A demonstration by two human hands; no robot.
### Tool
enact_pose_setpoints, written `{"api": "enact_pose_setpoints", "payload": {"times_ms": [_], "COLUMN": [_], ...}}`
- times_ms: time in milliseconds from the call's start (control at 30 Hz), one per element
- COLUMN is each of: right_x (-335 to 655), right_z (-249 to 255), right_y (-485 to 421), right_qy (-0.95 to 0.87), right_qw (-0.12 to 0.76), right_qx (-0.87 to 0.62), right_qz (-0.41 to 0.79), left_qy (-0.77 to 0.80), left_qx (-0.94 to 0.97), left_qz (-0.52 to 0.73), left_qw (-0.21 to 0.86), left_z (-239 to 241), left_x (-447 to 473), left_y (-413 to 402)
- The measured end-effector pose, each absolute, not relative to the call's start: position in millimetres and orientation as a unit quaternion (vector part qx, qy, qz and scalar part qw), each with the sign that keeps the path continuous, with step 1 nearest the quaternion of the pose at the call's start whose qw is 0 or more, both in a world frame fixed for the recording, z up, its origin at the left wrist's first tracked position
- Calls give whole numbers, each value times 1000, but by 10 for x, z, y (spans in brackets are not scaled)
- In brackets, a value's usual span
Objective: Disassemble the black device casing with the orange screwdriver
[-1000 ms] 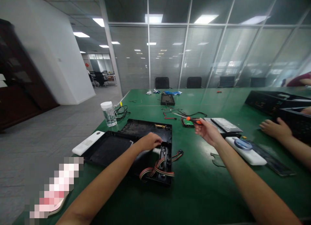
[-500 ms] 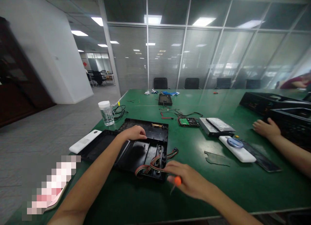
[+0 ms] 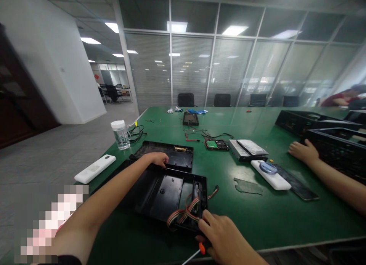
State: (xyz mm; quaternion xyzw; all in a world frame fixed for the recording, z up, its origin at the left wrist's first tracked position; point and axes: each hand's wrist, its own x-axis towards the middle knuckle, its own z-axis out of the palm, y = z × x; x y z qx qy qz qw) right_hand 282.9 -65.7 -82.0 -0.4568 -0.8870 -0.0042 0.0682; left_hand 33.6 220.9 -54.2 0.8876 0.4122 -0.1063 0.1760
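The black case [image 3: 154,194] lies on the counter's [image 3: 221,171] near side, between the hands. Taking it as clock centre, the left hand [image 3: 159,159] curls at its twelve-o'clock rim; I cannot tell whether those fingers pinch. At four o'clock the right hand [image 3: 224,230] bends over the corner, its fingers closed on a screwdriver [image 3: 201,248] pointing toward eight. A ribbon cable [image 3: 191,210] loops near the corner; a bottle [image 3: 121,136] stands at ten.

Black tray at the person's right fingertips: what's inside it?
Multicoloured wires loop across the right end of the black tray; whatever lies directly beneath them can't be seen. The right hand partly hides the near right corner.
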Motion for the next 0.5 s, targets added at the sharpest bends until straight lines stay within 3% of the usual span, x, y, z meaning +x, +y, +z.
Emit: {"api": "enact_pose_setpoints", "payload": {"times_ms": [167, 500], "right_x": [2875, 2794], "right_z": [-909, -763], "right_y": [-705, 164], "right_qy": [-860, -853], "right_qw": [118, 100], "right_qx": [-495, -511], "right_qz": [22, -10], "left_qy": [332, 307], "left_qx": [938, 951], "left_qz": [-90, -34], "left_qw": [42, -8], "left_z": [-335, 669], "left_x": [462, 198], "left_y": [2090, 1319]}}
